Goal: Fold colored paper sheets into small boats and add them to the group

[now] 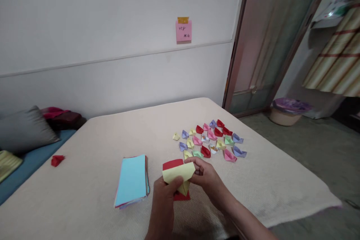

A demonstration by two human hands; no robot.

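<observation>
Both my hands hold a partly folded yellow paper (179, 174) just above the cream bed cover (112, 138). My left hand (165, 195) pinches its lower left edge, thumb on top. My right hand (206, 176) grips its right corner with closed fingers. A red sheet (172, 164) shows behind and beneath the yellow one; whether a hand holds it I cannot tell. A stack of coloured paper sheets (132, 180), light blue on top, lies just left of my left hand.
Several small folded paper boats (212, 142) in red, pink, yellow, purple and green lie beyond my hands. A crumpled red paper (57, 160) sits at the left edge. Grey pillow (24, 129) far left. Pink note (183, 30) on the wall. Door and floor to the right.
</observation>
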